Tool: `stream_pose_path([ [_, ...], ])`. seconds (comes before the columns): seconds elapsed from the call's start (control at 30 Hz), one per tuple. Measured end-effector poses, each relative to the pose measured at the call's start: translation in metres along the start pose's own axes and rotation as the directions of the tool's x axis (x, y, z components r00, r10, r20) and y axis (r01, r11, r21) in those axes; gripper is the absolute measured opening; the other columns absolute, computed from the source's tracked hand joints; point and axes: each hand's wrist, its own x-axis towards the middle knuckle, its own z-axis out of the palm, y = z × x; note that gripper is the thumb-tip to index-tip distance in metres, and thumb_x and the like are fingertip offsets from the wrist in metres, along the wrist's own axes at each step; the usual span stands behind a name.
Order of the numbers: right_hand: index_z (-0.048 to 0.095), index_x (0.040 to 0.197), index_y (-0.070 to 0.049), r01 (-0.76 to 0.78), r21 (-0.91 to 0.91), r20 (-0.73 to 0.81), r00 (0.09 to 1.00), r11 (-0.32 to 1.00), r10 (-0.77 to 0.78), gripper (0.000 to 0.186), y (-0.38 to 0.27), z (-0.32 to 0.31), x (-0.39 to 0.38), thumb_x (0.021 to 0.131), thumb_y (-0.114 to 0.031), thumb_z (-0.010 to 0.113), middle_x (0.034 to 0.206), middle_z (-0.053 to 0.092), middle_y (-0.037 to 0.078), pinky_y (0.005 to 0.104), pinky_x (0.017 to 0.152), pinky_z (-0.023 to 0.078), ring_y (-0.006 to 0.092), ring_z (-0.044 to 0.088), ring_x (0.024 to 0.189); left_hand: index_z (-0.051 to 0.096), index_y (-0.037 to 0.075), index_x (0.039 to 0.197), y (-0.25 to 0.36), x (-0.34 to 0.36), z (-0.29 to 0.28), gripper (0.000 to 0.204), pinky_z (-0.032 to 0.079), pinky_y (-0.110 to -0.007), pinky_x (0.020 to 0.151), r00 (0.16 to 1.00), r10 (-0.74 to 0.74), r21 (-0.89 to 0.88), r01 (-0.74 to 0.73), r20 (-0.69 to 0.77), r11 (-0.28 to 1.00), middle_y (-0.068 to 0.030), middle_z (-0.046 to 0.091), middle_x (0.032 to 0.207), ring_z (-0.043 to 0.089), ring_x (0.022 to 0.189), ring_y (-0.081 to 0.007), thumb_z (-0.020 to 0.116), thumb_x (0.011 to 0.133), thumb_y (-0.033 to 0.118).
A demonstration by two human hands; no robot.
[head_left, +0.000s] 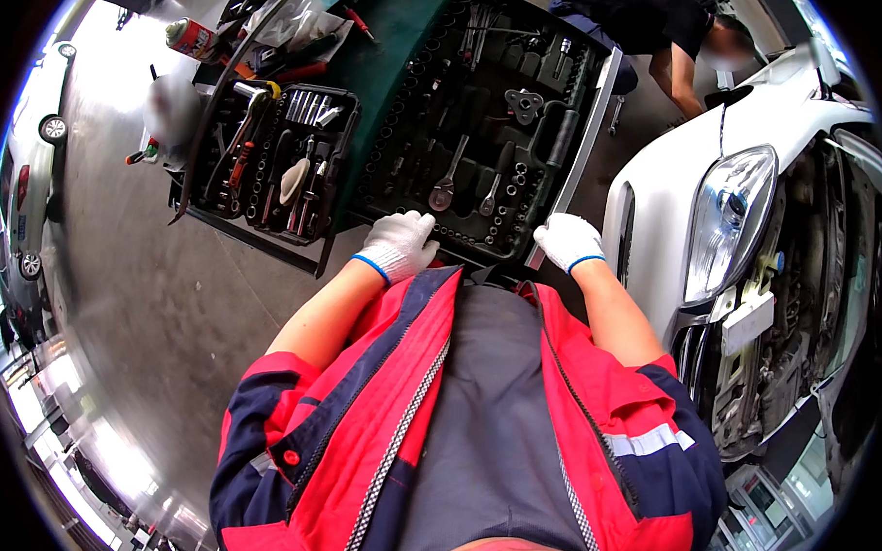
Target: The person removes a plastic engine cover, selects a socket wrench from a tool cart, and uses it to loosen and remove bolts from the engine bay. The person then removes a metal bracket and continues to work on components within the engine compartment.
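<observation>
A black socket set case (480, 146) lies open in front of me, with ratchets, sockets and other tools in its moulded slots. My left hand (400, 245), in a white knit glove with a blue cuff, is curled over the near left edge of this case. Gloved the same way, my right hand (568, 243) has its fingers bent around the near end of the silver cart edge (592, 135). Inside the case, a large ratchet (446, 183) and a smaller ratchet (492, 195) lie nearest my hands. Part of the fingers of both hands is hidden.
On the left sits a smaller tool tray (270, 163) with pliers, screwdrivers and sockets. Behind it stands a red spray can (190, 38). A white car (658, 186) with its engine bay exposed is close on the right. At the far right a co-worker (654, 30) bends down.
</observation>
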Motion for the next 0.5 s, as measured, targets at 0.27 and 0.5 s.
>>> stream_pose_path([
  [0.27,0.07,0.116,-0.009,0.398,0.02,-0.347,0.863,0.917,-0.367,0.033,-0.037,-0.036,0.036,0.095,-0.028,0.053,0.106,0.071,0.021,0.0512,0.089,0.055,0.0405,0.069,0.101,0.062,0.006,0.106,-0.011,0.0,0.006,0.027,0.054,-0.052,0.079,0.993,0.003,-0.116,-0.016,-0.117,0.993,-0.0194,0.066,0.092,0.066,0.09,-0.0419,0.07,0.088,0.025],
  [0.5,0.079,0.098,-0.012,0.388,-0.541,-0.185,0.81,0.746,-0.556,0.024,-0.081,-0.039,0.078,0.09,-0.019,0.057,0.106,0.069,0.013,0.0451,0.089,0.05,0.0315,0.066,0.107,0.064,0.006,0.111,-0.009,0.001,0.006,0.031,0.054,-0.051,0.082,0.995,-0.007,-0.13,-0.006,-0.1,0.991,-0.0199,0.066,0.096,0.066,0.094,-0.0414,0.069,0.088,0.027],
])
